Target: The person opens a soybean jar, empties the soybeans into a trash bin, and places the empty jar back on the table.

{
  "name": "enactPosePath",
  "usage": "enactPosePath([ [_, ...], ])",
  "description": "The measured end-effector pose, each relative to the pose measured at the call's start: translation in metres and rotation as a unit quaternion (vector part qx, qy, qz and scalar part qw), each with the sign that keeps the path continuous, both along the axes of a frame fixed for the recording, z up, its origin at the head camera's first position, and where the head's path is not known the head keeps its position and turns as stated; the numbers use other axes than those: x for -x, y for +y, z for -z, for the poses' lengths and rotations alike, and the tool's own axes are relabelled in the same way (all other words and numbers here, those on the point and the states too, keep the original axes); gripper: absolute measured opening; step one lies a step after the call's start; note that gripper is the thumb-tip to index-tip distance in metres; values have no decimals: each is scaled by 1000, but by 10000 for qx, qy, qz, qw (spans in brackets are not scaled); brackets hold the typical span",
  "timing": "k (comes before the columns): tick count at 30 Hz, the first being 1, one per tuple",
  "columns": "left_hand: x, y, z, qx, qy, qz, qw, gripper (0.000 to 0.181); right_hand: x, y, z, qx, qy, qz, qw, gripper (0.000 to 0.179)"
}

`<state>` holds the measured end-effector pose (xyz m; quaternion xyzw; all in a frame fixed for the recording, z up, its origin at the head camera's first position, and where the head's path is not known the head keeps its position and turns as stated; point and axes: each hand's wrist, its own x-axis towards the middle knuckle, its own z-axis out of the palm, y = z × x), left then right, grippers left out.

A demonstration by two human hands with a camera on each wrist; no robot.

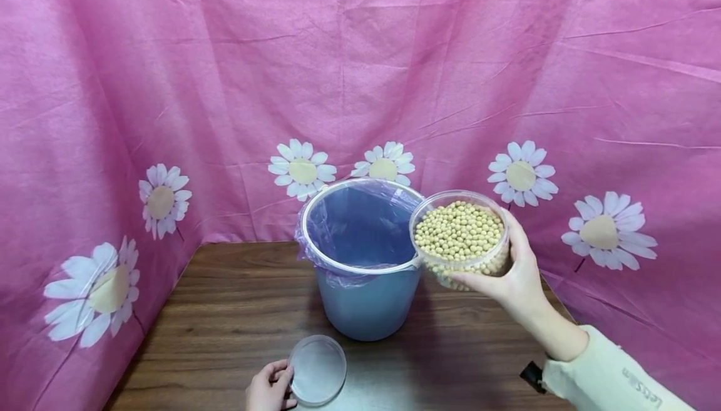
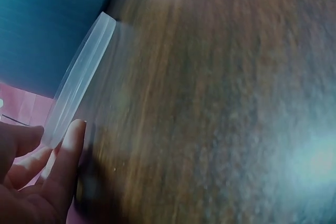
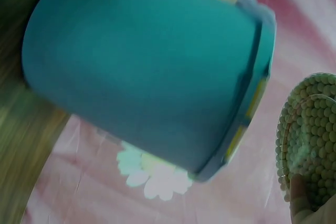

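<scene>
My right hand (image 1: pixel 515 279) grips a round clear plastic container (image 1: pixel 439 267) of soybeans (image 1: pixel 459 231) from its right side, thumb across the near wall. The container is lifted beside the bucket's right rim, its open top tipped slightly toward the head view. In the right wrist view its bean-filled base (image 3: pixel 315 135) shows at the right edge. My left hand (image 1: pixel 271 387) pinches the rim of a round translucent lid (image 1: pixel 318 370) in front of the bucket. Seen from the left wrist, the lid (image 2: pixel 79 80) stands edge-on between thumb and fingers, close over the table.
A blue bucket (image 1: pixel 366 308) with a white rim and a thin purple bag liner (image 1: pixel 332 267) stands on the dark wooden table (image 1: pixel 236 298). Pink cloth (image 1: pixel 338 73) printed with daisies hangs round the back and both sides.
</scene>
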<state>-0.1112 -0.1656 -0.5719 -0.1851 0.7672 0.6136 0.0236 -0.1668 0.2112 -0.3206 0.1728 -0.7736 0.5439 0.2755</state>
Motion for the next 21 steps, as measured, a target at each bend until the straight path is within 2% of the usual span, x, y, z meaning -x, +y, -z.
enactPosePath([
  [4, 0, 0, 0, 370, -9, 29, 9993, 37, 13, 10, -8, -405, -219, 421, 9980, 112],
  [8, -1, 0, -1, 620, 68, 97, 9980, 34, 25, 17, -16, -832, -386, 651, 9937, 111],
  [16, -3, 3, -6, 1167, 350, 149, 9924, 28, 39, 26, -26, -1396, -695, 749, 9849, 108],
  [21, -3, 5, -6, 1264, 416, 106, 9910, 27, 46, 28, -31, -1583, -905, 718, 9806, 110],
])
